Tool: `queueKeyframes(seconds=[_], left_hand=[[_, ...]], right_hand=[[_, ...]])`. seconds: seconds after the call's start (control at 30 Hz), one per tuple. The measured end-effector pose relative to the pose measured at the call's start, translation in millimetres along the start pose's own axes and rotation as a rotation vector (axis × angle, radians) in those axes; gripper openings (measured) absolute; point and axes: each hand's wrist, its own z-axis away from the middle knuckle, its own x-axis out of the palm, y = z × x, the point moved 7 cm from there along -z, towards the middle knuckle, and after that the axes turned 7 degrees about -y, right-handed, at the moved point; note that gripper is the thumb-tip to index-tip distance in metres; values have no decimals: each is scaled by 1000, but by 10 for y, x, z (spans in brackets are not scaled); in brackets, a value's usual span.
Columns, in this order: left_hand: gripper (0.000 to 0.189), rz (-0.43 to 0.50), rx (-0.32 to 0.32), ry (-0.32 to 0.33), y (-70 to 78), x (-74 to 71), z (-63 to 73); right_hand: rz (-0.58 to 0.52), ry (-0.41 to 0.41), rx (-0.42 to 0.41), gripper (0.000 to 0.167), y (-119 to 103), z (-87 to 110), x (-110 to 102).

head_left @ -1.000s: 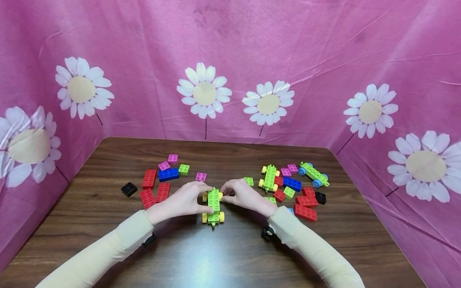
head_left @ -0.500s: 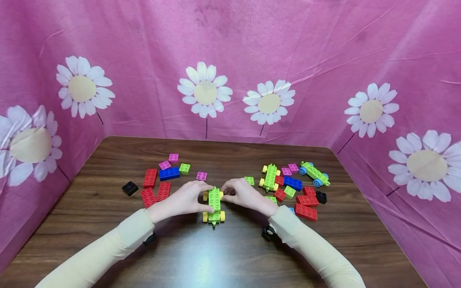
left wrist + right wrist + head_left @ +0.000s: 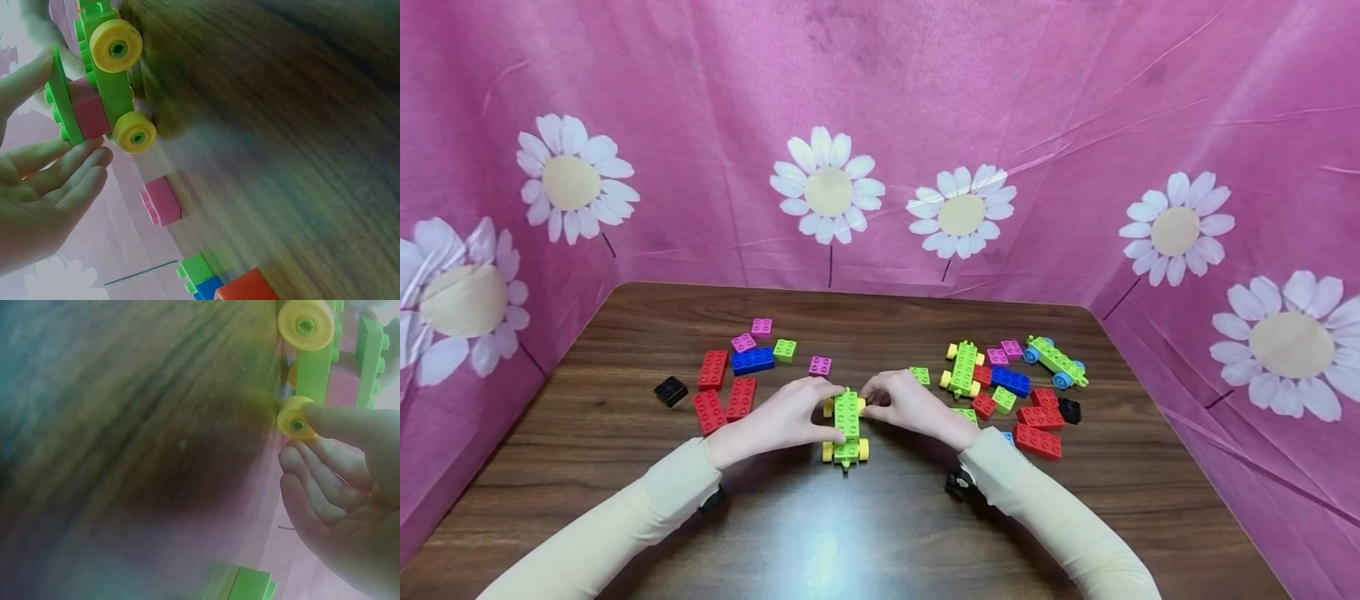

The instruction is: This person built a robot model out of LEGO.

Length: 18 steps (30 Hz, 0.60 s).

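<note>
A green toy car base [image 3: 115,94] with yellow wheels stands on the table between the hands. On it sits a pink building brick [image 3: 90,112], topped by a flat green building plate [image 3: 846,412] whose one end looks raised off the brick. My left hand [image 3: 784,417] pinches this plate by its two ends, thumb at the near end and fingers at the far end. From the other side, my right hand [image 3: 913,406] holds a far yellow wheel [image 3: 295,417] of the car base between thumb and fingers.
Left lie red bricks [image 3: 742,398], a blue brick [image 3: 752,360], a black brick [image 3: 671,391] and pink ones [image 3: 820,366]. Right are two more car bases, one yellow-wheeled [image 3: 962,368], one blue-wheeled [image 3: 1056,360], among several bricks [image 3: 1037,439]. A daisy-printed pink cloth [image 3: 880,75] borders the table.
</note>
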Motion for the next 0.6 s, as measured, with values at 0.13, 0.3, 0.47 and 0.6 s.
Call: queueKeyframes(seconds=[0.13, 0.3, 0.47, 0.6], left_hand=[[67, -16, 15, 4, 7, -6, -16], [68, -18, 19, 2, -1, -10, -39], [68, 8, 34, 4, -7, -15, -49], [68, 23, 43, 10, -22, -17, -52]], right_hand=[[8, -5, 5, 17, 16, -2, 5], [19, -8, 9, 18, 30, -3, 6], [20, -3, 1, 18, 29, 0, 12], [17, -3, -1, 18, 22, 3, 14]])
